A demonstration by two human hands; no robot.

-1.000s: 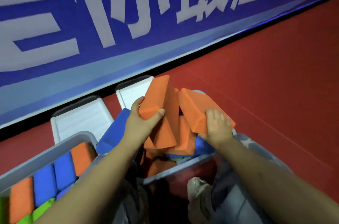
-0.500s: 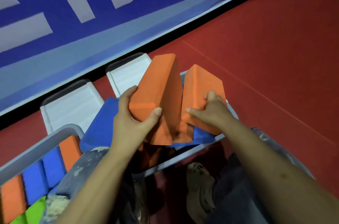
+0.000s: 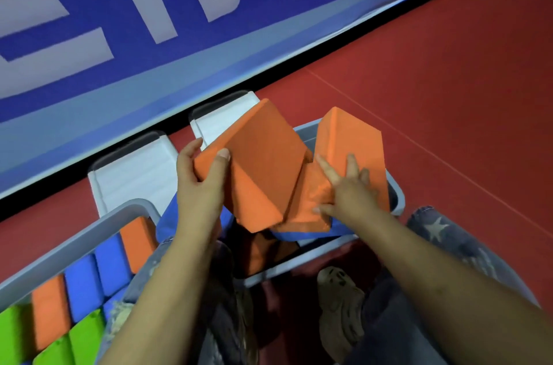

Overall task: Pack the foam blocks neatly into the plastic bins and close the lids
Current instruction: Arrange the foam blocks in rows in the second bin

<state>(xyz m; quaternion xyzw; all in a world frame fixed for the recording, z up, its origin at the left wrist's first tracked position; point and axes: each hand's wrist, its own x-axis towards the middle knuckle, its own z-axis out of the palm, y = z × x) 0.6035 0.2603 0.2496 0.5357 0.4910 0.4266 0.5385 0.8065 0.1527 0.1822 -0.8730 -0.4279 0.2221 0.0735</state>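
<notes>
Left hand: thumb and fingers wrapped round the end of a big orange block, holding it tilted above the right bin.
Right hand: fingers spread out straight, pressing on a second orange block.
Left bin: orange, blue and green blocks in rows.
Lids: two white ones behind the bins.
</notes>
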